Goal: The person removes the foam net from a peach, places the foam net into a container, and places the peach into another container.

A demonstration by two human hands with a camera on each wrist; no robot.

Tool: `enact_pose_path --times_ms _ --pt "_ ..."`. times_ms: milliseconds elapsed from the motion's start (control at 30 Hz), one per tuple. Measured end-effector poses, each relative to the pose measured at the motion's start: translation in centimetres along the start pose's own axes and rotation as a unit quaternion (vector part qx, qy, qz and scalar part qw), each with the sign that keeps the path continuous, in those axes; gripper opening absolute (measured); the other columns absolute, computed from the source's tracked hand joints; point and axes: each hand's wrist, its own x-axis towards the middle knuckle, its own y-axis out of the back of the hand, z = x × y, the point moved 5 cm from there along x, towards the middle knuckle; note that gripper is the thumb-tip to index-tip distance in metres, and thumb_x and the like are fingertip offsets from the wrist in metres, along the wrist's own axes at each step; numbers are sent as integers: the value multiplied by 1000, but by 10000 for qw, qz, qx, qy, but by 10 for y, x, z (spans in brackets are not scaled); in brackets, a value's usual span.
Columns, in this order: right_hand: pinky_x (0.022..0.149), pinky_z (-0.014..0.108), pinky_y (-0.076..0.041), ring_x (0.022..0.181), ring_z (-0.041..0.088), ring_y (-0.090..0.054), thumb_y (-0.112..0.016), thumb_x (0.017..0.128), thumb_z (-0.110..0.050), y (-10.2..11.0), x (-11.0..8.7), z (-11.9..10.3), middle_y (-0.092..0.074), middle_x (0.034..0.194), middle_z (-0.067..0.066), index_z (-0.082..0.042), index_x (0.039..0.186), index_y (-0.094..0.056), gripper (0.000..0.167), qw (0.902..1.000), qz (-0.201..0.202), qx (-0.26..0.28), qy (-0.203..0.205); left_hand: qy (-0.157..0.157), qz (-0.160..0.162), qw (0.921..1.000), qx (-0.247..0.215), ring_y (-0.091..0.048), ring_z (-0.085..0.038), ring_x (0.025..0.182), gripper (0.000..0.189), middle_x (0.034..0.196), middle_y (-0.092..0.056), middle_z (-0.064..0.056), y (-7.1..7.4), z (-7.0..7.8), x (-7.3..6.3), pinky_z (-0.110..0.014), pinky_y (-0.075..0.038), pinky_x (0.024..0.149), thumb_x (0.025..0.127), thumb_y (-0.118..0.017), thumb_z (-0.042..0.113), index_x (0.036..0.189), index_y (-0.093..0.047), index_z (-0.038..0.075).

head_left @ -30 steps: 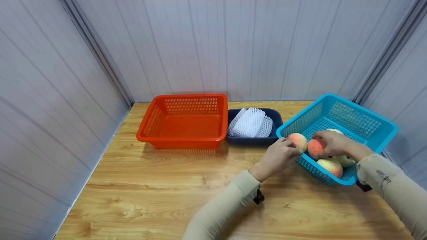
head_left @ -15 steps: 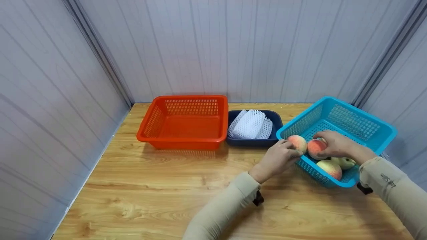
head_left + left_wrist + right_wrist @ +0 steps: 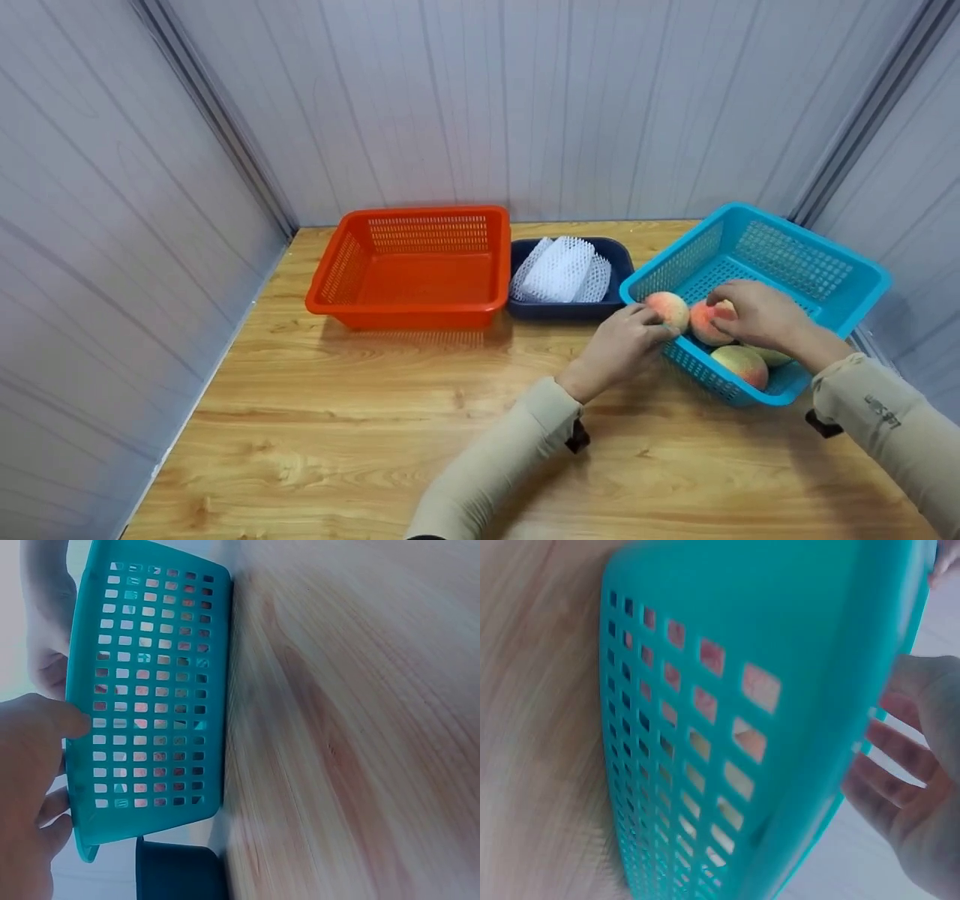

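Observation:
At the near-left corner of the blue basket (image 3: pixel 844 296), my left hand (image 3: pixel 619 345) holds a pink-and-yellow peach (image 3: pixel 670 306) with curled fingers. In the left wrist view, the left thumb (image 3: pixel 73 722) overlaps the rim and the fingertips are partly hidden behind it. My right hand (image 3: pixel 765 315) reaches into the basket, thumb and fingers bent onto the top of a redder peach (image 3: pixel 706 330). In the right wrist view, the right-hand fingers (image 3: pixel 900 757) pass behind the rim, so their contact is hidden. Another peach (image 3: pixel 741 364) and a yellowish-green fruit (image 3: pixel 772 355) lie below the right hand.
A red-orange basket (image 3: pixel 409 319) stands at the left on the wooden table (image 3: pixel 337 450). Between the baskets is a dark blue tray (image 3: pixel 570 311) holding white foam nets (image 3: pixel 559 270). Panel walls (image 3: pixel 420 105) close off the back and sides.
My right thumb and fingers have shifted slightly up on the redder peach, showing more of its top. The left hand stays at its peach. The head view has shifted a little.

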Motion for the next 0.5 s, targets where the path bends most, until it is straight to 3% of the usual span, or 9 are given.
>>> enact_pose_path --times_ms 267,367,500 --pt "62 44 -51 72 25 -61 -68 86 -5 13 13 -24 -65 81 7 -7 87 -68 3 9921 1027 -182 699 -235 -157 9989 373 -48 -23 125 41 130 -55 -7 1 -5 -3 -30 -32 108 90 -67 21 131 -62 24" --pt "63 44 -51 71 24 -61 -65 89 -3 13 21 -29 -64 80 7 -7 87 -67 5 9912 1128 -146 675 -71 -370 9972 654 -43 -31 131 46 137 -51 -9 1 -10 -5 -38 -32 108 91 -65 25 137 -56 25" --pt "67 47 -52 78 28 -63 -61 93 -7 11 36 -36 -66 87 10 -5 94 -67 7 9930 1069 -115 495 405 -535 9919 1078 -40 -37 132 53 142 -46 -9 8 -26 -4 -46 -34 106 90 -65 33 140 -51 24"
